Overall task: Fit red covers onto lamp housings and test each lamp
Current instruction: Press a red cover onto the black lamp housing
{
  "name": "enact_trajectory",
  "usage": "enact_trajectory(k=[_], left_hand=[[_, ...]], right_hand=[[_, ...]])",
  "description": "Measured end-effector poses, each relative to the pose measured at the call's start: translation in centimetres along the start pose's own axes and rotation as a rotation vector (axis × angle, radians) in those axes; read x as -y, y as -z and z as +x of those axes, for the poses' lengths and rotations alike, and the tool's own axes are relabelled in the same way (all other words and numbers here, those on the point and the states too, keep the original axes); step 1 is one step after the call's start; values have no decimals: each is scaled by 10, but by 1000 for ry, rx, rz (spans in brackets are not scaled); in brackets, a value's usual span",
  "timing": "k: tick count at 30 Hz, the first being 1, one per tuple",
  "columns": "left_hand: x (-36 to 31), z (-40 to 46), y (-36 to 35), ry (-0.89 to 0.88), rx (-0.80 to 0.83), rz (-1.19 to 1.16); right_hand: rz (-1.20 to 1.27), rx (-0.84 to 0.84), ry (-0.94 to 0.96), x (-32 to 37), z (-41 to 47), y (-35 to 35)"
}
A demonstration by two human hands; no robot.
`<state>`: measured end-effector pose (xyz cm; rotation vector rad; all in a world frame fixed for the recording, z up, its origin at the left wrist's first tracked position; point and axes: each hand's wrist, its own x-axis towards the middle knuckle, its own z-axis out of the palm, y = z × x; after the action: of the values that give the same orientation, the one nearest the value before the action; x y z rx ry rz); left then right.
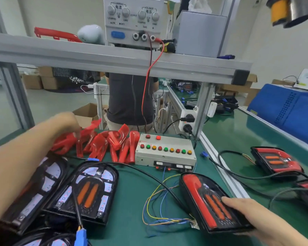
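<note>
The person's left hand [68, 123] reaches out over the heap of red covers [103, 144] at the back of the green surface [135, 196]. The hand is blurred, its fingers pointing down at the pile, and I cannot tell whether its grip has closed on a cover or only touches one. The covers lie jumbled on top of one another, just left of the grey test box [164, 153] with its row of red, green and amber buttons.

The right hand [245, 210] holds a lamp housing with a red cover [212, 201] at its near end, thumb lying on the face beside the two orange strips and the fingers wrapped under the edge, so the grip is closed on it. A bundle of thin coloured wires [160, 206] runs from the test box toward the near corner of that lamp.

At the left, two uncovered housings [89, 190] lie side by side, their pale circuit boards showing. A black cable ending in a blue connector [81, 235] crosses over the nearer one. Two more covered lamps [276, 162] sit on the neighbouring surface at the right. Up on the shelf stands a power supply [133, 22], its red and black leads hanging down toward the test box. Another person stands behind the bench.
</note>
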<state>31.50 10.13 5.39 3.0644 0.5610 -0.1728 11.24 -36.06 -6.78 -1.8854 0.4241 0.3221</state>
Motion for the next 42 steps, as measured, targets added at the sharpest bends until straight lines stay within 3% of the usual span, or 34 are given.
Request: enact_trajectory(k=[2,4,6,8,11,14,17,18,21,23,28,34,42], left_hand=[[-6,-8,23,-107,-36,-192],[-26,-23,46,-222,-31,-531],[-60,-64,45,-381,277,-827],[-101,-101,27,-523,624,-1022],[-164,-155,-18,-566,910,-1171],[-204,-188,-48,-486,1036,-1294],[-218,-201,-60,-493,1033,-1297],[-220,-202,-62,-513,960,-1234],[-221,-187,-71,-519,512,-990],[-218,-174,-81,-421,391,-908],[-222,-178,-105,-278,772,-990],[-231,-175,-116,-150,1017,-1330],[-228,-179,-100,-132,980,-1422]], right_hand=[[-89,-67,-77,22,-5,-2],[-289,-137,30,28,-7,-2],[-472,-333,169,37,-16,-9],[-393,-493,396,51,-24,-24],[-188,-355,607,75,-37,-46],[-229,-315,687,79,-44,-44],[-448,-433,635,70,-49,-28],[-531,-469,612,65,-49,-23],[-650,-569,518,48,-49,-7],[-724,-600,439,35,-48,0],[-833,-615,340,9,-43,-1],[-746,-516,428,-1,-39,-7],[-584,-405,569,-4,-39,-15]])
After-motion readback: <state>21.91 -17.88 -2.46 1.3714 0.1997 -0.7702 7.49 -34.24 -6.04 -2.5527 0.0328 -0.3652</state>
